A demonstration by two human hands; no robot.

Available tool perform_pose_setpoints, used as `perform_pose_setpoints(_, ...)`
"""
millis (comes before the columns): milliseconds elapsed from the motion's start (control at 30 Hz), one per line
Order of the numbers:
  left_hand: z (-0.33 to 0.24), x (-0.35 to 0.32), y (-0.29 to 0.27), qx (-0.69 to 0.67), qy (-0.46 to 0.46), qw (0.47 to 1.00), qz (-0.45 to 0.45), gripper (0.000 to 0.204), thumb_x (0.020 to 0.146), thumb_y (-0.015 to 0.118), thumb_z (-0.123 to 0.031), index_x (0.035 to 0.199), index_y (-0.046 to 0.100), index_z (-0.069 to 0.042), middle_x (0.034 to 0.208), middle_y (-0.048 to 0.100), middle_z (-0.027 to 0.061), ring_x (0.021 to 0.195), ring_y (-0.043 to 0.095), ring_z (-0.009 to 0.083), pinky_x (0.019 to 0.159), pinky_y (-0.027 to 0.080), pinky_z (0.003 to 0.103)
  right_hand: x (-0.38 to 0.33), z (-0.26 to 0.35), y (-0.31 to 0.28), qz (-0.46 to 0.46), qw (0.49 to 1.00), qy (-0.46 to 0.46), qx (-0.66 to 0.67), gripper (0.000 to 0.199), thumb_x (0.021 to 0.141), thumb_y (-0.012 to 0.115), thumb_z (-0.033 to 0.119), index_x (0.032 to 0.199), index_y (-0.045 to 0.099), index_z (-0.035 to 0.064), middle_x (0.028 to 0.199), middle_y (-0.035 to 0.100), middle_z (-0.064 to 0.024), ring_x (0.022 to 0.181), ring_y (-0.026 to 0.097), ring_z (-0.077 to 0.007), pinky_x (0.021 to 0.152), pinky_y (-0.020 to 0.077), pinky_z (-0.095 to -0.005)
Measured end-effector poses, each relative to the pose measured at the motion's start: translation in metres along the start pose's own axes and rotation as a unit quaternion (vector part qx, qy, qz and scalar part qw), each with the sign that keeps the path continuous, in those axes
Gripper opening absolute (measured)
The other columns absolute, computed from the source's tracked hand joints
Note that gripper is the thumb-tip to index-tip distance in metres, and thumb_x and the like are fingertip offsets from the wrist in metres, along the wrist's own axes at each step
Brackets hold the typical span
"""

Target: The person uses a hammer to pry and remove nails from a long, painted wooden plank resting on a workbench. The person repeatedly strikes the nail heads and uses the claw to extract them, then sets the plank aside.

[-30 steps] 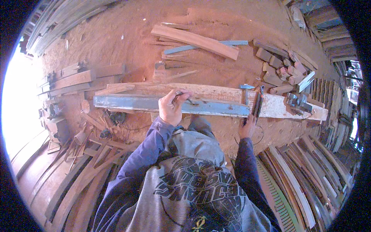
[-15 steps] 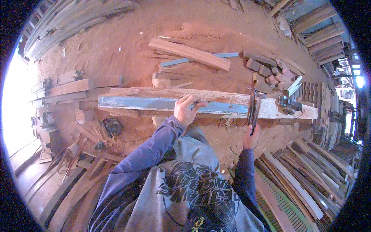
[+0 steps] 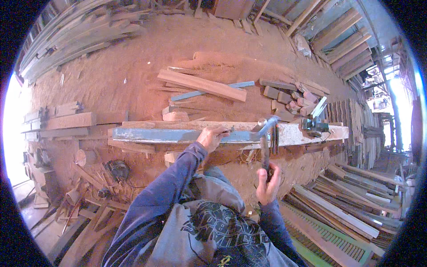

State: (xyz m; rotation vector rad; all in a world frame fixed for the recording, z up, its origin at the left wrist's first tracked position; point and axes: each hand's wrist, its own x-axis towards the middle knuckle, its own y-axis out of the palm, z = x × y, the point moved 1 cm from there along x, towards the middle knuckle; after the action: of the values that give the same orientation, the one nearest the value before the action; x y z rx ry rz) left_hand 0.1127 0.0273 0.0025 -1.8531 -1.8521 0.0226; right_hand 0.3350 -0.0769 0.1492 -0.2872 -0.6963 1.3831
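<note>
A long timber beam with a blue-painted face (image 3: 169, 135) lies crosswise in front of me. My left hand (image 3: 211, 139) rests on it, fingers pinched around a small dark thing at the beam's top, too small to name. My right hand (image 3: 268, 186) grips the wooden handle of a hammer (image 3: 265, 149). Its metal head is raised over the beam, to the right of my left hand. Just behind the hammer, dark narrow strips (image 3: 275, 139) lie across the beam. A dark power tool (image 3: 315, 127) sits farther right on the beam's whitish part.
Beyond the beam, loose planks (image 3: 202, 84) and a pile of wood offcuts (image 3: 293, 103) lie on reddish dirt. Stacked boards (image 3: 66, 121) stand at the left, beside a round dark object (image 3: 117, 170). A green slatted panel (image 3: 329, 236) and long boards are at the lower right.
The hammer has come away from the dark strips and moved left toward my left hand, with its head lifted. My left hand stays on the beam, now pinched. The view has shifted slightly right.
</note>
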Motion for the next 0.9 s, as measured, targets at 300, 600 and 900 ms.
perform_pose_setpoints(300, 0.009, -0.001, 0.007, -0.043, -0.005, 0.999, -0.007, 0.014, 0.089, 0.069, -0.017, 0.100, 0.072, -0.009, 0.093, 0.070, 0.0184, 0.089, 0.067, 0.0402, 0.077, 0.055, 0.046, -0.004, 0.003, -0.009, 0.079, 0.991, 0.040, 0.100, 0.049, 0.101, 0.052, 0.044, 0.123, 0.052, -0.0002, 0.077, 0.061, -0.0074, 0.061, 0.058, -0.0171, 0.054, 0.0478, -0.0321)
perform_pose_setpoints(600, 0.014, -0.006, 0.013, -0.018, 0.011, 1.000, -0.008, 0.013, 0.090, 0.065, -0.012, 0.101, 0.071, -0.008, 0.090, 0.068, 0.0197, 0.087, 0.067, 0.0406, 0.074, 0.054, 0.048, 0.020, 0.021, -0.023, 0.073, 0.996, -0.003, -0.057, 0.045, 0.099, 0.052, 0.050, 0.099, 0.059, 0.0051, 0.061, 0.053, -0.0059, 0.050, 0.049, -0.0228, 0.046, 0.0386, -0.0348)
perform_pose_setpoints(900, 0.009, 0.003, 0.006, -0.017, 0.036, 0.999, -0.034, 0.016, 0.090, 0.069, -0.021, 0.099, 0.071, -0.008, 0.086, 0.069, 0.0178, 0.081, 0.067, 0.0398, 0.071, 0.054, 0.048, 0.051, 0.044, -0.008, 0.196, 0.949, -0.010, -0.247, 0.045, 0.102, 0.046, 0.043, 0.103, 0.061, -0.0004, 0.079, 0.063, -0.0278, 0.069, 0.065, -0.0436, 0.053, 0.0453, -0.0489)
